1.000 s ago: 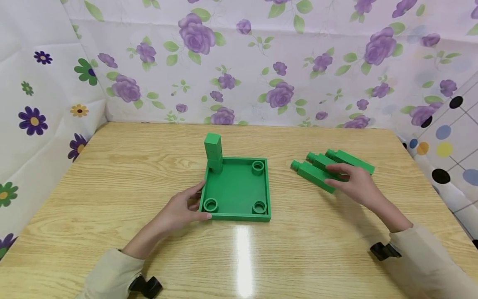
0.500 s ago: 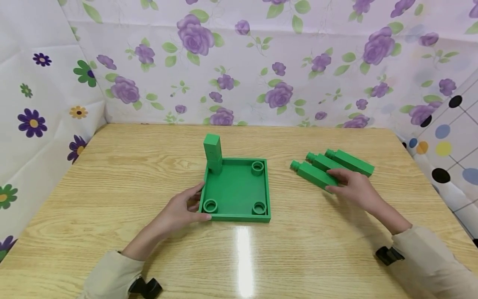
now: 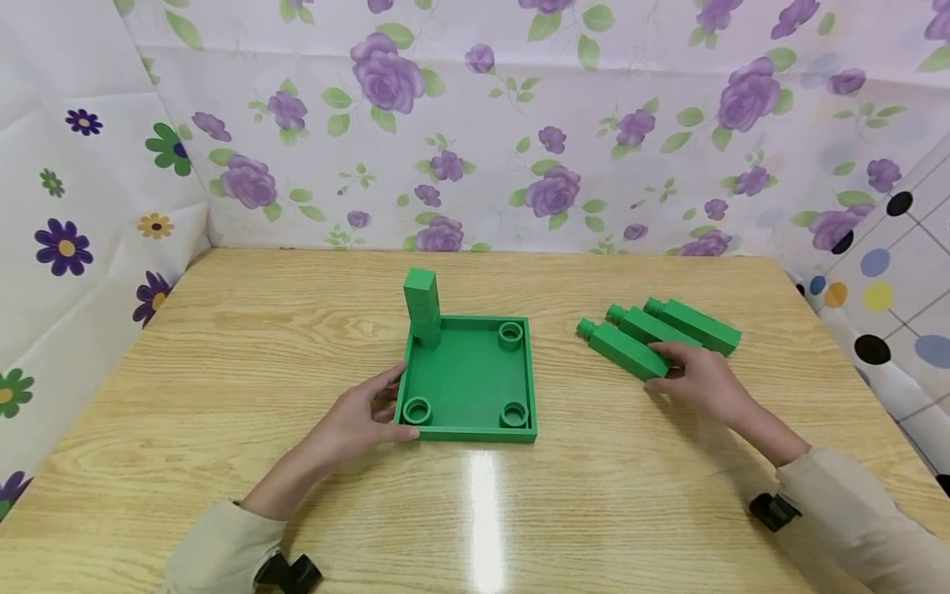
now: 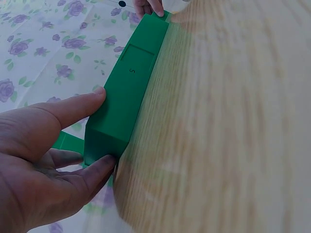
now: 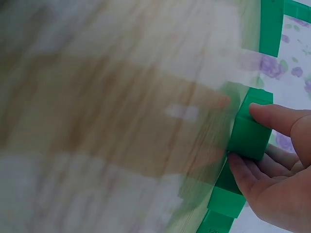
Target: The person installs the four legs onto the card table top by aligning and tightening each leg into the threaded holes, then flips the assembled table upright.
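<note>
A square green tray (image 3: 475, 375) with raised edges lies on the table, round sockets in three of its corners. A green square post (image 3: 421, 295) stands upright at its back left corner. My left hand (image 3: 355, 422) grips the front left corner, thumb on the near edge and fingers along the left side; the left wrist view shows thumb and fingers on the tray (image 4: 129, 82). To the right, three green posts with ribbed ends lie side by side. My right hand (image 3: 701, 381) pinches the square end of the nearest post (image 3: 626, 349), thumb and fingers on opposite sides (image 5: 250, 131).
The middle post (image 3: 653, 324) and the farthest post (image 3: 698, 323) lie just behind the pinched one. Wooden tabletop (image 3: 557, 495) shows between tray and posts. A flowered sheet (image 3: 475, 165) hangs along the back edge, with patterned sheets at both sides.
My right hand has drawn slightly back and down from over the posts, and its fingers have come together on the nearest one. My left hand stays at the tray's corner.
</note>
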Demonstrator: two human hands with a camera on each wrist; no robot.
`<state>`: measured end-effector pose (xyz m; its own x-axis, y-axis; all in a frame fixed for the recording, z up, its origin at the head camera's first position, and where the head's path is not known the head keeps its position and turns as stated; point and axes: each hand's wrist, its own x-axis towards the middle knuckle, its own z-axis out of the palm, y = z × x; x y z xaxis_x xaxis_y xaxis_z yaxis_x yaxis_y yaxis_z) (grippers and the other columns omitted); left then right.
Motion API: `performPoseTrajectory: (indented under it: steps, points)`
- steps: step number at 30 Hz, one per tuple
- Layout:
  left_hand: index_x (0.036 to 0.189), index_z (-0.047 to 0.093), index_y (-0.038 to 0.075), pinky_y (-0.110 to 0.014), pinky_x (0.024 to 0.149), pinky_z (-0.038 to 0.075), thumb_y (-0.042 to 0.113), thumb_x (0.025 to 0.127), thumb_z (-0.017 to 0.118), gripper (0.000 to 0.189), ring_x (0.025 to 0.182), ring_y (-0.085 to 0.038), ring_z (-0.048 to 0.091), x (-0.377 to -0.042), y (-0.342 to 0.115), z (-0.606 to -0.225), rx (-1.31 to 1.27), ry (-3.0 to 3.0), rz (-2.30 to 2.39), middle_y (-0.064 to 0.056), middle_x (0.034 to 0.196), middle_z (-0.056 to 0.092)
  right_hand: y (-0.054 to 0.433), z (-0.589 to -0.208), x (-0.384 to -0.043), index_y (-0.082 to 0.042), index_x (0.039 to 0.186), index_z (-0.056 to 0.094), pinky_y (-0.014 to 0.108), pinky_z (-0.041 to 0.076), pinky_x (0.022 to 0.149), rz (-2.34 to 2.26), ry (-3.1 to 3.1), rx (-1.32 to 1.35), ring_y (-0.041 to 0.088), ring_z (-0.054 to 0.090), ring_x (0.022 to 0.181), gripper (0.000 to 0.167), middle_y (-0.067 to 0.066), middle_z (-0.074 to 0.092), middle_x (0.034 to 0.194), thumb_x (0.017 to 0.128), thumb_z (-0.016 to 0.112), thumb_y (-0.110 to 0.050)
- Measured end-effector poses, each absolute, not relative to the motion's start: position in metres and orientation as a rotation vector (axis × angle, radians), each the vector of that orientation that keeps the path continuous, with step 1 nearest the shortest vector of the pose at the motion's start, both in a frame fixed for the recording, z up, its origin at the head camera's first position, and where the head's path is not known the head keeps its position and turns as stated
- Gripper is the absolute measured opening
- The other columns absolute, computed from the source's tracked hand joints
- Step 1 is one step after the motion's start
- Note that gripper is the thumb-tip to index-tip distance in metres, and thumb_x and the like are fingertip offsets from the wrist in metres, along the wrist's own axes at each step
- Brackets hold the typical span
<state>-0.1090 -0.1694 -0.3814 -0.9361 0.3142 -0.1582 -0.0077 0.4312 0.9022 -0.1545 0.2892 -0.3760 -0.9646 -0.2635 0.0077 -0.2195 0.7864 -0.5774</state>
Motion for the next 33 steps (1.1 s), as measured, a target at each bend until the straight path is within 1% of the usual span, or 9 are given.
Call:
performPoseTrajectory:
  steps: [8, 11, 15, 17, 22, 24, 26, 29, 33]
  points:
    - [0.152, 0.026, 0.001, -0.042, 0.102, 0.044, 0.012, 0.079, 0.082, 0.092, 0.124, -0.034, 0.048, -0.109, -0.17, -0.382, 0.261, 2.387, 1.503, -0.02, 0.137, 0.048, 0.286, -0.374, -0.153, 0.009, 0.124, 0.059, 0.036, 0.056, 0.066, -0.918, 2.955, -0.367, 0.029, 0.065, 0.086, 0.053, 0.02, 0.067, 0.101, 0.083, 0.078, -0.017]
    - [0.152, 0.027, 0.001, -0.041, 0.102, 0.044, 0.011, 0.079, 0.082, 0.092, 0.123, -0.034, 0.048, -0.109, -0.17, -0.382, 0.268, 2.384, 1.508, -0.02, 0.137, 0.048, 0.285, -0.372, -0.151, 0.008, 0.123, 0.06, 0.034, 0.056, 0.066, -0.96, 2.96, -0.341, 0.028, 0.065, 0.085, 0.051, 0.019, 0.068, 0.1, 0.083, 0.078, -0.017]
    - [0.152, 0.027, 0.001, -0.04, 0.102, 0.045, 0.01, 0.078, 0.082, 0.092, 0.123, -0.034, 0.048, -0.109, -0.171, -0.384, 0.281, 2.375, 1.529, -0.02, 0.136, 0.048, 0.284, -0.369, -0.15, 0.006, 0.123, 0.061, 0.03, 0.055, 0.065, -1.008, 2.957, -0.316, 0.026, 0.065, 0.085, 0.049, 0.017, 0.068, 0.099, 0.085, 0.076, -0.019]
    - [0.152, 0.027, 0.001, -0.039, 0.101, 0.045, 0.009, 0.078, 0.082, 0.092, 0.123, -0.034, 0.048, -0.109, -0.171, -0.384, 0.286, 2.372, 1.535, -0.02, 0.136, 0.049, 0.283, -0.367, -0.15, 0.005, 0.124, 0.061, 0.027, 0.054, 0.063, -1.033, 2.953, -0.308, 0.024, 0.063, 0.084, 0.049, 0.014, 0.068, 0.098, 0.085, 0.076, -0.022]
    - [0.151, 0.028, 0.001, -0.038, 0.101, 0.046, 0.008, 0.077, 0.082, 0.092, 0.123, -0.034, 0.048, -0.109, -0.171, -0.384, 0.288, 2.38, 1.534, -0.02, 0.136, 0.049, 0.279, -0.358, -0.151, 0.003, 0.122, 0.063, 0.024, 0.053, 0.061, -1.109, 2.95, -0.282, 0.018, 0.062, 0.079, 0.046, 0.011, 0.067, 0.093, 0.086, 0.076, -0.022]
    - [0.151, 0.028, 0.001, -0.037, 0.101, 0.046, 0.008, 0.077, 0.082, 0.092, 0.123, -0.034, 0.048, -0.109, -0.171, -0.384, 0.288, 2.381, 1.534, -0.02, 0.136, 0.049, 0.277, -0.354, -0.152, 0.003, 0.122, 0.063, 0.023, 0.053, 0.061, -1.14, 2.943, -0.26, 0.015, 0.062, 0.079, 0.046, 0.012, 0.067, 0.093, 0.086, 0.076, -0.022]
    - [0.151, 0.028, 0.001, -0.037, 0.101, 0.046, 0.008, 0.077, 0.082, 0.092, 0.123, -0.033, 0.049, -0.109, -0.171, -0.384, 0.289, 2.381, 1.533, -0.02, 0.136, 0.049, 0.275, -0.35, -0.152, 0.002, 0.125, 0.061, 0.022, 0.053, 0.063, -1.174, 2.922, -0.23, 0.014, 0.061, 0.082, 0.05, 0.013, 0.066, 0.097, 0.086, 0.076, -0.026]
    - [0.151, 0.027, 0.001, -0.038, 0.101, 0.045, 0.009, 0.078, 0.082, 0.092, 0.123, -0.033, 0.049, -0.109, -0.171, -0.384, 0.29, 2.383, 1.527, -0.019, 0.136, 0.049, 0.272, -0.344, -0.152, 0.001, 0.13, 0.058, 0.02, 0.053, 0.066, -1.206, 2.896, -0.19, 0.015, 0.06, 0.087, 0.055, 0.014, 0.064, 0.103, 0.087, 0.074, -0.031]
    - [0.151, 0.028, 0.001, -0.039, 0.101, 0.045, 0.01, 0.078, 0.082, 0.091, 0.122, -0.033, 0.049, -0.109, -0.171, -0.384, 0.292, 2.393, 1.512, -0.019, 0.135, 0.049, 0.268, -0.337, -0.154, -0.002, 0.134, 0.055, 0.017, 0.052, 0.068, -1.258, 2.864, -0.152, 0.015, 0.058, 0.092, 0.057, 0.016, 0.061, 0.109, 0.089, 0.071, -0.034]
